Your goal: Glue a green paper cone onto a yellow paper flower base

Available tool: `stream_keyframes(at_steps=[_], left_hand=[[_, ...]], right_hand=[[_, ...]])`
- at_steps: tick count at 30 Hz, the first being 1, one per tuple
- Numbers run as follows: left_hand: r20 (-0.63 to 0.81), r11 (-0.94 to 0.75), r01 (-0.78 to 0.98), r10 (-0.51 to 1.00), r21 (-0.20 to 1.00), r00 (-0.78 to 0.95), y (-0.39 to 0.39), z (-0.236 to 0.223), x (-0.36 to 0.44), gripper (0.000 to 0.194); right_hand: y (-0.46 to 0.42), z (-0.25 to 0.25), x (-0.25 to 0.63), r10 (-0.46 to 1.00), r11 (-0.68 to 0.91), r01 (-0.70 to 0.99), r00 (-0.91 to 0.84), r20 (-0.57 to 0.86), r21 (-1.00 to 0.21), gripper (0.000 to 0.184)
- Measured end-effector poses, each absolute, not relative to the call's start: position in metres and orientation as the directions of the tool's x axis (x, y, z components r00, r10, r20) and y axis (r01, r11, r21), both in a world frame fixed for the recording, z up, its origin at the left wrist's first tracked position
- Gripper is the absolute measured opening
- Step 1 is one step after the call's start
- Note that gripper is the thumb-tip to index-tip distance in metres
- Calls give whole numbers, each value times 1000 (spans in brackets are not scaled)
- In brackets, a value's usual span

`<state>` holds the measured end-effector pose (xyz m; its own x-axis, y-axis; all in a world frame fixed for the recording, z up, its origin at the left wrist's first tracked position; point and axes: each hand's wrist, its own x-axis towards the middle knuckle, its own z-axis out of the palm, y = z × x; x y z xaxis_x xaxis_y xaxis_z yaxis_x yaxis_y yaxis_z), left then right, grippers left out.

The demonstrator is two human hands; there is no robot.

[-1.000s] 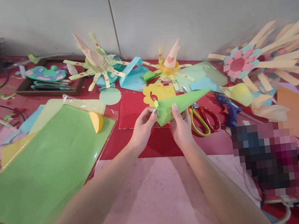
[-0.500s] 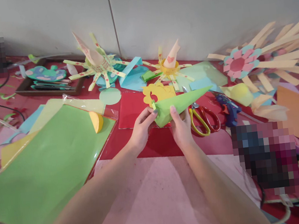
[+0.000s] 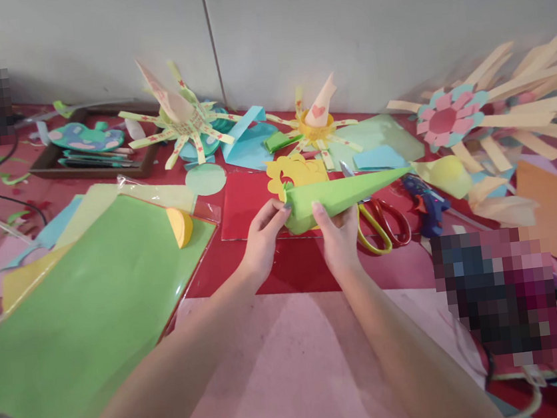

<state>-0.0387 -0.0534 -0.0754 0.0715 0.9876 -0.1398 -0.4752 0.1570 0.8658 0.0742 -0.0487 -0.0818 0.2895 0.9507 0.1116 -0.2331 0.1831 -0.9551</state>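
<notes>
A light green paper cone (image 3: 347, 193) is held above the table, lying nearly level with its point to the right. My left hand (image 3: 264, 237) pinches the rim at its wide end, thumb and fingers closed on the paper. My right hand (image 3: 338, 236) grips the cone from below near its middle, with the thumb on the near side. Just behind the wide end lies a yellow scalloped paper flower (image 3: 294, 167). Under the cone's right half are scissors (image 3: 374, 228) with one yellow and one red handle, their blades partly hidden.
A plastic-wrapped pack of green paper (image 3: 93, 304) lies at left with a yellow folded paper piece (image 3: 180, 227) on it. Behind stand paper crafts with cones (image 3: 317, 107) and a brown tray (image 3: 92, 166). A blue glue gun (image 3: 427, 205) lies at right.
The cone has turned slightly in my hands; its tip has moved right and a little down, now more level. Both hands keep their hold.
</notes>
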Motion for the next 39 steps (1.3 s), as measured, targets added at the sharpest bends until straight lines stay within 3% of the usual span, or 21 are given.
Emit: stream_keyframes(at_steps=[28, 39], left_hand=[[-86, 69, -362, 996, 930, -30, -53, -75, -38, 29], [-17, 1, -240, 998, 971, -64, -51, -77, -38, 33]], right_hand=[[-48, -80, 72, 956, 179, -219, 269, 117, -959, 53], [-48, -78, 73, 954, 170, -211, 282, 106, -963, 54]])
